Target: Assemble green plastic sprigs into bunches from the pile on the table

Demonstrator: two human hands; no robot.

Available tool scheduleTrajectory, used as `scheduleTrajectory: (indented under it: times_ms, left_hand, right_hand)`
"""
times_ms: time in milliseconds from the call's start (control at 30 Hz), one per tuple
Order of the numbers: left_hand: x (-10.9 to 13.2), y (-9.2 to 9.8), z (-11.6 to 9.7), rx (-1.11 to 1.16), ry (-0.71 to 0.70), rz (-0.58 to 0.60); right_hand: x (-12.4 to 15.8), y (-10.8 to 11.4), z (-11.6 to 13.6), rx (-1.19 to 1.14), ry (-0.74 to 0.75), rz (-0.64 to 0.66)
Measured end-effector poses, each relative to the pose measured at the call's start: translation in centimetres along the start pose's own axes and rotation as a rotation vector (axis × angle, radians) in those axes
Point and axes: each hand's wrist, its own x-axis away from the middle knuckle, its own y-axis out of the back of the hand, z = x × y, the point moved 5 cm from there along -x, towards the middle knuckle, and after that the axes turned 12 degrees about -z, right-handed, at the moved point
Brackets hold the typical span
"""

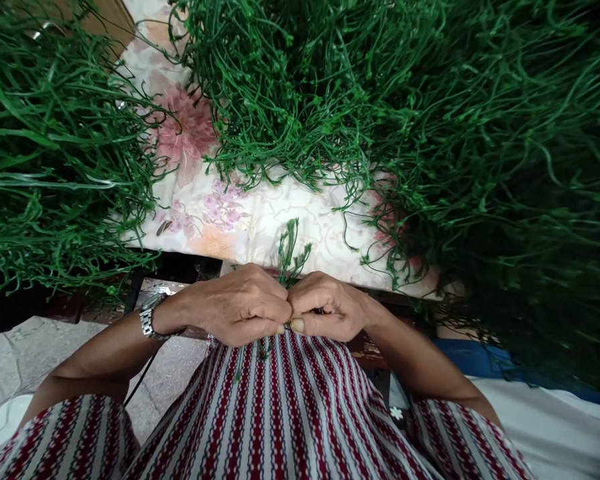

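Observation:
My left hand point(250, 303) and my right hand point(327, 307) meet knuckle to knuckle just above my lap. Both are closed, thumbs side by side, pinching the lower end of a plastic-looking green sprig point(293, 250). Its thin forked tips stick up beyond my fingers, over the edge of the flowered cloth. The stem's end is hidden between the fingertips. Below the left hand, a few small green bits point(264, 350) show against the striped garment point(275, 413).
A large heap of similar green stems point(300, 100) covers the far side and the right. Another heap point(55, 153) lies at the left. Between them shows the flowered cloth point(280, 200). Pale floor tiles point(175, 373) are at lower left, with white material point(545, 427) at lower right.

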Motion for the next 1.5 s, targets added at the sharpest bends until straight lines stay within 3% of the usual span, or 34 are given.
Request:
scheduleTrajectory:
  times_ms: [133,433,533,700,967,1300,1500]
  left_hand:
    - [-0.4,0.2,-0.1,0.101,-0.016,0.028]
    - [-0.4,0.6,0.0,0.18,-0.019,-0.033]
    - [-0.4,1.2,0.4,0.084,0.046,-0.129]
    - [-0.5,2.4,1.5,-0.108,0.311,-0.267]
    - [-0.3,1.9,2.0,-0.184,0.381,-0.384]
    - [0.6,2.0,2.2,-0.188,0.334,-0.534]
    - [0.7,1.7,2.3,-0.177,0.26,-0.614]
  right_hand:
    - [0.1,-0.1,-0.2,-0.067,-0.018,-0.002]
    - [0.2,0.1,0.4,-0.044,-0.019,-0.164]
    - [0.2,0.9,0.8,0.163,0.0,-0.216]
    - [-0.3,2.2,1.8,0.658,0.015,-0.242]
    - [-0.7,2.2,1.7,0.897,-0.026,-0.235]
    - [-0.1,2.6,0.7,0.713,-0.074,-0.388]
    - [-0.1,2.5,0.4,0.668,-0.086,-0.382]
